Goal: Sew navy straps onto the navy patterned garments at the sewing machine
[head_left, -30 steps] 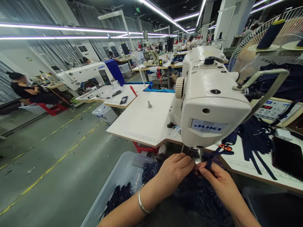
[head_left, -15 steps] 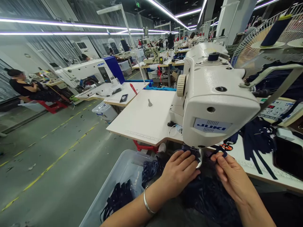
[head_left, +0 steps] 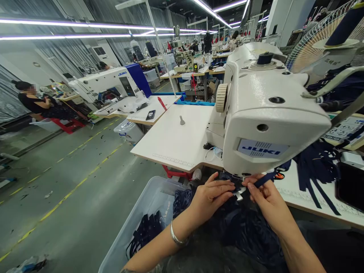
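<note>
Left hand (head_left: 212, 195) lay palm down beneath the head of the sewing machine (head_left: 256, 136), fingertips at the dark cloth (head_left: 253, 231); thumb hidden, so could not tell whether it gripped. Right hand (head_left: 265, 193) just beside it, a small gap between, thumb and fingers pinched on a navy strip (head_left: 264, 179). Strip sat under the machine's front, slanting up to the right; cloth hung below both hands.

Main risk, in my judgement: fingertips. Both hands were close to where the needle should be (not clearly visible), so a start with fingers that near could catch one. Second: strip could go in crooked if the right pinch slackened. Third: bulky cloth, sagging under its own weight, could drag the layers askew.
</note>
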Demonstrator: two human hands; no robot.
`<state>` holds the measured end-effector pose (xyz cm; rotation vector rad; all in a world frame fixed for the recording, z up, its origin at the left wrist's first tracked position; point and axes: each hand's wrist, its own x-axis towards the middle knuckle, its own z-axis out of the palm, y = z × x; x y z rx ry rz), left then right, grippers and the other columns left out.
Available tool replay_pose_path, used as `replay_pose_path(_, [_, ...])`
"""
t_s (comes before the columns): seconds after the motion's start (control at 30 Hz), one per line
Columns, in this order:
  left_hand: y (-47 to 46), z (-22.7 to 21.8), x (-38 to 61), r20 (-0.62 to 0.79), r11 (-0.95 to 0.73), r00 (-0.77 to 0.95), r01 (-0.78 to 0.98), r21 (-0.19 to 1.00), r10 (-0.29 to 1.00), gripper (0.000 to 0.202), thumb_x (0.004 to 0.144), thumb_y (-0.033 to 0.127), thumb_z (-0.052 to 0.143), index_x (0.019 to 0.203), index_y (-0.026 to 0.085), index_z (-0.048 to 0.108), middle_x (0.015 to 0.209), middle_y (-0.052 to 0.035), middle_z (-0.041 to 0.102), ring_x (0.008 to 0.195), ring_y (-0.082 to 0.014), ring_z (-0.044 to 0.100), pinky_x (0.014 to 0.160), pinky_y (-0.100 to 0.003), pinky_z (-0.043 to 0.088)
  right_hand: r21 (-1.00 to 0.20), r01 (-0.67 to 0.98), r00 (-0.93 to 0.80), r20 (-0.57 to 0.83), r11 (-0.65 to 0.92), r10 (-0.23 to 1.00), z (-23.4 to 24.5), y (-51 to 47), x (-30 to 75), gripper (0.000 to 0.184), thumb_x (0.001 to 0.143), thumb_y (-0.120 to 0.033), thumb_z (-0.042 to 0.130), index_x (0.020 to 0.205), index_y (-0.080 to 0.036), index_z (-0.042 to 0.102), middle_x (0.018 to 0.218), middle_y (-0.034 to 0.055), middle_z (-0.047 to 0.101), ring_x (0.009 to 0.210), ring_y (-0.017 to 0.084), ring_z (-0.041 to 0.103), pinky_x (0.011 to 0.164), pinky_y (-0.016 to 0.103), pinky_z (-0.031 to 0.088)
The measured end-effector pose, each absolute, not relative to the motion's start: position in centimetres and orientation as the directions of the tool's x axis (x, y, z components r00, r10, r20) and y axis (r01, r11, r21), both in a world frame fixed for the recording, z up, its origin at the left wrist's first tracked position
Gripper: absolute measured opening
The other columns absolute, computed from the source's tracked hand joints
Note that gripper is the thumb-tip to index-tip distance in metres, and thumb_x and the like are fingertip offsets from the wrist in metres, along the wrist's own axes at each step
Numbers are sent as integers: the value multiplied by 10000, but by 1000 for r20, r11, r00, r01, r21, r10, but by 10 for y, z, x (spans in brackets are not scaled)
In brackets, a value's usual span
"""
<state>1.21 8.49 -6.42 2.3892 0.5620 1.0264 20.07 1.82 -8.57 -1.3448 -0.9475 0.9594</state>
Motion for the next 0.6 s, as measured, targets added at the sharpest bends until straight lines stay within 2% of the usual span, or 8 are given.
replay_pose_path(0.1, [85,-66,12,555,-864,691,211,457,462,257,977,364,501,1103,207,661,1093,-11,717,1065,-125,652,1156,-375,286,-994,105,356,24,-14,934,-84,21,198,313,839,-473,633,1030,-235,563,958,40,611,706,149,519,650,291,464])
replay_pose_path(0.2, [85,-67,12,542,-907,735,255,335,407,245,952,398,549,1085,231,669,1060,5,727,1076,-137,643,1145,-376,263,-990,139,421,28,-34,906,-85,23,193,340,804,-480,659,1009,-229,557,907,25,582,691,149,496,649,297,453])
replay_pose_path(0.37, [85,-66,11,561,-914,726,265,308,399,242,956,399,546,1054,210,662,1084,-17,719,1075,-134,640,1058,-322,314,-990,79,403,-78,-120,912,-85,23,189,363,818,-511,632,1035,-235,539,724,-33,467,638,139,440,581,261,413])
replay_pose_path(0.6, [85,-67,13,550,-922,741,283,264,385,240,957,403,541,1058,233,678,1071,3,718,1057,-128,645,1039,-321,330,-995,-26,436,-95,-93,895,-91,21,183,356,840,-516,612,1073,-260,527,957,17,560,812,172,518,650,271,425])
